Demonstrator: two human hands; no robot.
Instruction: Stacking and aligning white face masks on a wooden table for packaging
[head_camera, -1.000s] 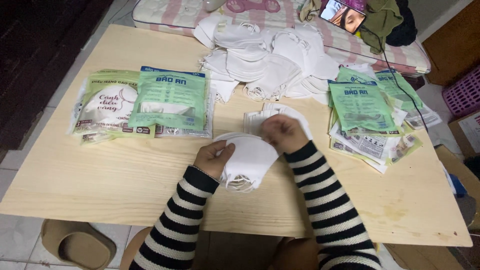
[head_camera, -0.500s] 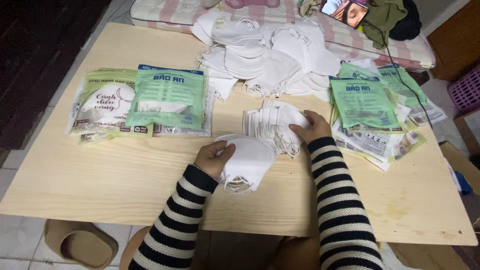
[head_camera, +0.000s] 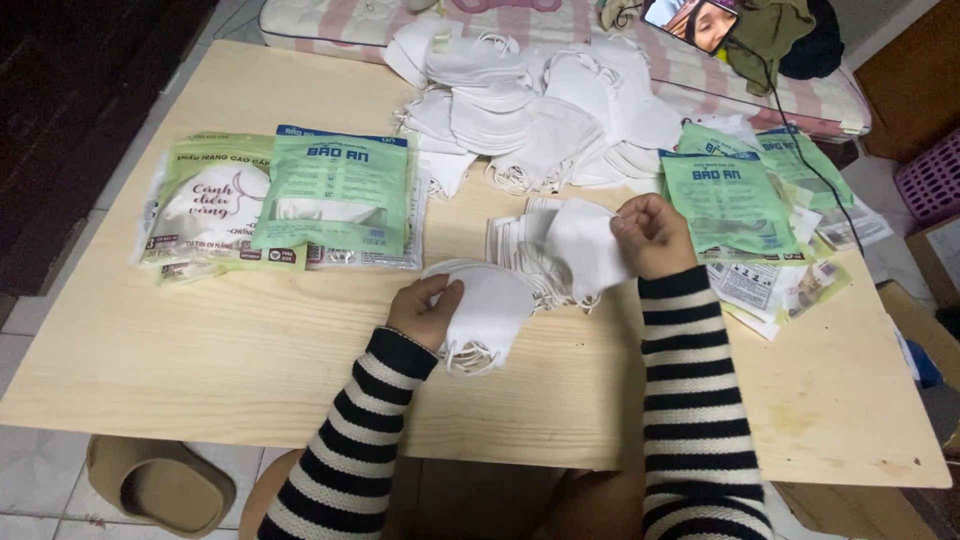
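My left hand (head_camera: 425, 311) rests on a small stack of folded white face masks (head_camera: 490, 315) near the front middle of the wooden table (head_camera: 200, 370). My right hand (head_camera: 652, 235) pinches one white mask (head_camera: 582, 245) and holds it just above a second flat stack of masks (head_camera: 520, 245). Both arms wear black-and-white striped sleeves.
A big loose heap of white masks (head_camera: 530, 110) lies at the table's far side. Green packets (head_camera: 340, 195) sit on the left, more green packets and leaflets (head_camera: 730, 205) on the right. A phone (head_camera: 690, 20) leans on a bed behind; a stool (head_camera: 160, 485) stands below.
My right hand reached to the flat stack, took one mask and lifted it to the right. My left hand stayed on the front stack.
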